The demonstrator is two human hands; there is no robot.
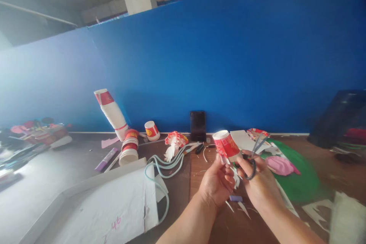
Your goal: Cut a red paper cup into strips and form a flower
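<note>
Ahead of me, a red and white paper cup (227,146) is tilted above the table, with a cut strip hanging at its lower edge. The fingertips of my left hand (219,181) are closed on that lower edge. My right hand (257,179) has scissors (251,169) with dark handles hooked on its fingers, their blades pointing up and away from the cup. Its fingertips are close to the cup's right side; whether they touch it, I cannot tell. Under the hands lie white paper scraps (243,209) and a small purple piece (236,198).
A leaning stack of paper cups (113,116), a single cup (152,131) and a fringed red-white paper piece (175,143) stand left. A phone (198,126) leans on the blue partition (200,53). A cardboard box (114,202), cable (168,167), green sheet (303,175) and pink piece (280,165) surround the hands.
</note>
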